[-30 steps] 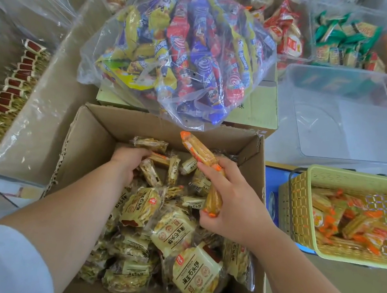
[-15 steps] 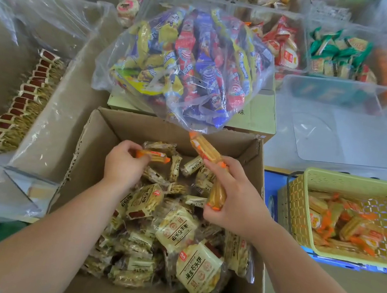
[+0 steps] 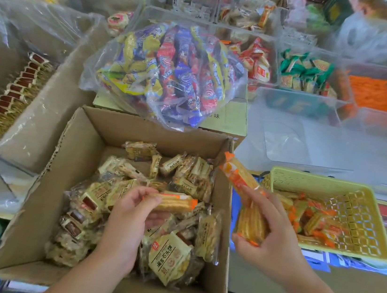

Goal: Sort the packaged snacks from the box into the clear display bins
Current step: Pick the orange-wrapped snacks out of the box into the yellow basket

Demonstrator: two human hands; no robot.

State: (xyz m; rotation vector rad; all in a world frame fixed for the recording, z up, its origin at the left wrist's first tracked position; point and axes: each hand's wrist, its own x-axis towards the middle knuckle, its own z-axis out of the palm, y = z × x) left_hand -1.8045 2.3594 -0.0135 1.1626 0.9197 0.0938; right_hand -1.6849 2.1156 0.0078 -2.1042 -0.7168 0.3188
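Between the thumb and curled fingers of the left hand (image 3: 126, 218), I saw one orange-ended cracker packet (image 3: 175, 203) pinched near its left end. It lay level just above the beige packets (image 3: 171, 254) heaped in the cardboard box (image 3: 79, 180). To the right of those fingers, the right hand (image 3: 274, 238) was clamped round a bundle (image 3: 251, 224) of the same orange-ended packets, gripped across their middles. One tilted packet (image 3: 240, 177) stuck up past the right fingertips, leaning toward the box's far right corner. Just beyond the right fingers sat a yellow basket (image 3: 330, 184) with more orange packets inside. A clear bin (image 3: 335, 145) stood farther off past the fingertips.

I judged these packets to be light, each a short stack of crackers in slick film. The stack looked stiff along its length but likely brittle, so a hard squeeze or a drop could crack it. The crimped orange ends seemed poor holds, since film there would slide and twist. I thought the safest grip was across the flat long sides at the middle. The tilted packet looked loosely caught and, to my eye, the likeliest to slip free
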